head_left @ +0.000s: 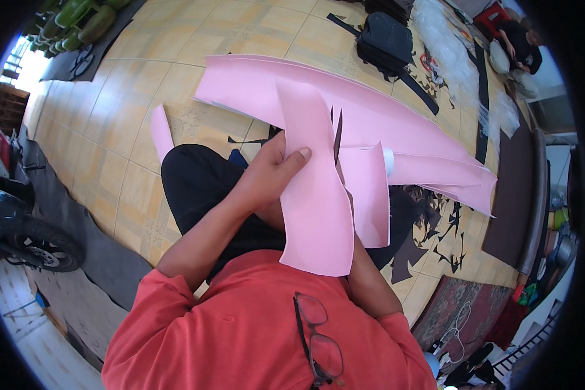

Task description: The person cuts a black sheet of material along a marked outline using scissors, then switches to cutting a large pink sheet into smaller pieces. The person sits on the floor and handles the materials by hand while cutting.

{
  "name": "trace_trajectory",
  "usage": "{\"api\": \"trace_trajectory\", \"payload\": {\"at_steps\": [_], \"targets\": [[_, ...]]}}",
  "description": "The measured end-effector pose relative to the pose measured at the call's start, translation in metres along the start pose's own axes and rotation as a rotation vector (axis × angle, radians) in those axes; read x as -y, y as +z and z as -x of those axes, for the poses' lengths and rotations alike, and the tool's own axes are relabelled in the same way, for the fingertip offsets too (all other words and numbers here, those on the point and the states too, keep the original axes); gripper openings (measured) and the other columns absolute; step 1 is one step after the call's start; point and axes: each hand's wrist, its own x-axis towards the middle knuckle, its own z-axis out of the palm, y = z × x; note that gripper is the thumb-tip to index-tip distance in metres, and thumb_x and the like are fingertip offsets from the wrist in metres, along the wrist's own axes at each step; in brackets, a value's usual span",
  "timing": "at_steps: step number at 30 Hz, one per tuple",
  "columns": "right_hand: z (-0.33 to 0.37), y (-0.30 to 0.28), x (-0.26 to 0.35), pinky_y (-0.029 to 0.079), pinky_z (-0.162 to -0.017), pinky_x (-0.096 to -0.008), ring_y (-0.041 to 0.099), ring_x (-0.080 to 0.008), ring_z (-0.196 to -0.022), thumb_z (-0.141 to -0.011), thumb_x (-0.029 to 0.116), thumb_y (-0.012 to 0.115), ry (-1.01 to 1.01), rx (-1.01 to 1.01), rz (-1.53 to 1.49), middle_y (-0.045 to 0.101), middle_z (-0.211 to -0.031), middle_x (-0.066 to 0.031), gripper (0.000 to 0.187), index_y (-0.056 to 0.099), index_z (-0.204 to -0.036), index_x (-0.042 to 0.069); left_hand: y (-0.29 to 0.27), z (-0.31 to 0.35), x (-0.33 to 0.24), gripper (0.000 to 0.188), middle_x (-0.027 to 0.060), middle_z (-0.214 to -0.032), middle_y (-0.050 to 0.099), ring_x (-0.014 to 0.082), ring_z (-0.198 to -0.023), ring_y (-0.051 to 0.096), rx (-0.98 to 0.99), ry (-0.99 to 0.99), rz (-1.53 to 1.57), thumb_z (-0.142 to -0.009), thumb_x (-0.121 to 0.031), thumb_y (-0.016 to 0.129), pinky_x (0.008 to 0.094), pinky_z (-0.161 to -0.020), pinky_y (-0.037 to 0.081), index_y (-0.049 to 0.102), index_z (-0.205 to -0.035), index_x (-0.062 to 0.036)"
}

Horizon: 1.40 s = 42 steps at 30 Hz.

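My left hand (281, 170) is closed on the edge of a curved pink sheet (315, 214), with the thumb on its face. A pair of scissors (337, 142) stands with its dark blades up along the right edge of that sheet, the tips slightly apart. The handles are hidden, and so is my right hand, behind the pink material; only my right forearm (372, 286) shows, leading up to the scissors. A second pink piece (370, 195) hangs just right of the blades. Beyond, a large pink sheet (370, 104) lies curled on the floor.
A narrow pink strip (162, 133) lies left of my knee. Dark offcuts (445, 227) litter the tiles at right, near a patterned rug (461, 305). Farther off are a black backpack (385, 44), clear plastic (442, 49) and a seated person (520, 45). A motorcycle wheel (45, 244) stands at left.
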Motion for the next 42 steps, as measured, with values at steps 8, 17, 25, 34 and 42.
{"api": "trace_trajectory", "payload": {"at_steps": [8, 17, 25, 34, 42], "targets": [[0.006, -0.012, 0.018, 0.035, -0.048, -0.0254, 0.044, -0.0104, -0.051, -0.100, 0.041, 0.038, 0.228, 0.031, -0.018, 0.048, -0.060, -0.0034, 0.046, 0.053, -0.089, -0.001, -0.021, -0.013, 0.004, 0.034, 0.0052, -0.103, 0.064, 0.0082, -0.088, 0.059, 0.022, 0.034, -0.118, -0.098, -0.021, 0.053, 0.0262, -0.079, 0.049, 0.053, -0.123, 0.0009], [-0.001, -0.026, 0.026, 0.047, -0.066, -0.0371, 0.059, -0.0290, -0.070, -0.097, 0.030, 0.048, 0.078, 0.054, 0.125, 0.058, -0.077, -0.0181, 0.034, 0.054, -0.099, -0.004, -0.021, -0.006, -0.023, 0.029, 0.0067, -0.076, 0.063, 0.0112, -0.069, 0.057, 0.016, 0.060, -0.562, -0.096, -0.024, 0.059, 0.0285, -0.064, 0.047, 0.064, -0.107, 0.0029], [-0.002, -0.034, 0.038, 0.047, -0.070, -0.0398, 0.059, -0.0354, -0.075, -0.093, 0.023, 0.055, 0.079, 0.101, 0.210, 0.059, -0.085, -0.0224, 0.029, 0.052, -0.103, -0.004, -0.022, -0.005, -0.024, 0.023, 0.0208, -0.072, 0.062, 0.0302, -0.060, 0.059, 0.044, 0.112, -0.676, -0.092, -0.022, 0.061, 0.0371, -0.059, 0.046, 0.065, -0.096, 0.0005], [0.009, -0.046, 0.038, 0.044, -0.064, -0.0362, 0.056, -0.0277, -0.069, -0.094, 0.029, 0.057, 0.337, 0.225, 0.222, 0.056, -0.078, -0.0211, 0.034, 0.054, -0.091, -0.004, -0.043, -0.010, -0.030, 0.030, 0.0040, -0.077, 0.065, 0.0085, -0.071, 0.056, 0.253, 0.050, -0.652, -0.094, -0.024, 0.062, 0.0276, -0.066, 0.048, 0.064, -0.109, 0.0016], [0.014, -0.048, 0.032, 0.044, -0.061, -0.0344, 0.053, -0.0232, -0.065, -0.097, 0.033, 0.051, 0.178, 0.277, 0.134, 0.053, -0.071, -0.0166, 0.037, 0.060, -0.093, -0.002, -0.056, -0.018, -0.032, 0.032, 0.0011, -0.078, 0.065, 0.0070, -0.072, 0.056, 0.549, -0.120, -0.648, -0.092, -0.029, 0.064, 0.0255, -0.066, 0.046, 0.067, -0.102, 0.0011]]}}
